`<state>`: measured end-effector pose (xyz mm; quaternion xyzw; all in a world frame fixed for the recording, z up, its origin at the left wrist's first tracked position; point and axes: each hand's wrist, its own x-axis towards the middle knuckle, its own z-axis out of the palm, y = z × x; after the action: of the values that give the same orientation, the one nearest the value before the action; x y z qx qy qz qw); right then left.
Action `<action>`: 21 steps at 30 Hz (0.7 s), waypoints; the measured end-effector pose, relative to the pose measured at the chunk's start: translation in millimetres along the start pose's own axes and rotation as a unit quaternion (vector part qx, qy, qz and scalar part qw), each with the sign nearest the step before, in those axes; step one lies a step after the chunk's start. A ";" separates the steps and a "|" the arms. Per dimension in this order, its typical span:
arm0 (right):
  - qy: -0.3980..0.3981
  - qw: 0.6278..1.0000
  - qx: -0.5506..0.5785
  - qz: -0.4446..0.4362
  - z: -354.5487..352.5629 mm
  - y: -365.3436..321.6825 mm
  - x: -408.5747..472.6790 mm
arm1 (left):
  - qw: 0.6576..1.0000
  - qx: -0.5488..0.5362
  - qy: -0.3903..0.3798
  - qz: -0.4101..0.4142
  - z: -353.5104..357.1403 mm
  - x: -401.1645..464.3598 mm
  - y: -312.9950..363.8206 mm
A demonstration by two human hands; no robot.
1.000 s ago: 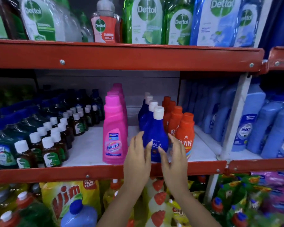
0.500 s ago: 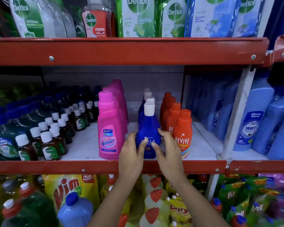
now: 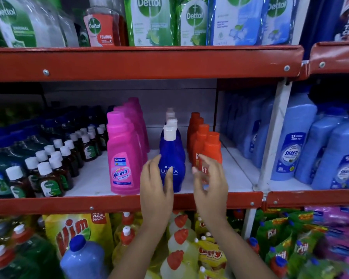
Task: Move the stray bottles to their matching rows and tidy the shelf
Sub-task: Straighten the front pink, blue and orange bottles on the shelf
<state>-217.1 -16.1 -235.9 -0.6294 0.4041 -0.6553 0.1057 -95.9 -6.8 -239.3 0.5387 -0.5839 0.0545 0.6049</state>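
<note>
A dark blue bottle with a white cap (image 3: 172, 152) stands at the front of its row on the middle shelf (image 3: 69, 204), with matching blue bottles lined up behind it. My left hand (image 3: 155, 186) lies against its lower left side, fingers apart, not wrapped around it. My right hand (image 3: 208, 182) is off the blue bottle, fingers spread and blurred, in front of the front orange bottle (image 3: 212, 150) of the orange row. A row of pink Vanish bottles (image 3: 122, 158) stands to the left of the blue row.
Small brown Dettol bottles (image 3: 48, 182) fill the shelf's left part. Light blue Shakti bottles (image 3: 292, 150) stand right of a white upright post (image 3: 274, 127). Dettol packs (image 3: 149, 21) line the shelf above. Vim pouches (image 3: 77, 232) and dish-liquid bottles sit below.
Both hands were clasped on the blue bottle, which was shifted into line with its row. Now my right hand has let go and moved right toward the orange bottles; the left hand's grasp has loosened.
</note>
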 end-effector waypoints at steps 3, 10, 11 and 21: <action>0.070 0.997 -0.006 0.011 -21.0 11.5 9.6 | 0.998 -0.045 -0.024 0.046 13.3 -5.2 23.3; -0.089 0.992 -0.025 0.084 -43.4 36.0 25.1 | 0.969 -0.124 -0.202 -0.074 61.1 -9.6 36.0; -0.100 0.992 -0.030 0.077 -44.0 38.2 25.7 | 0.967 -0.123 -0.207 -0.083 63.5 -10.2 35.9; -0.189 0.977 0.005 0.102 -49.1 37.3 28.5 | 0.977 -0.102 -0.162 -0.090 60.1 -18.5 41.6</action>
<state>-280.9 -39.3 -233.7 -0.6969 0.4352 -0.5126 0.2496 -169.6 -22.2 -244.8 0.5263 -0.6256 -0.1479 0.5566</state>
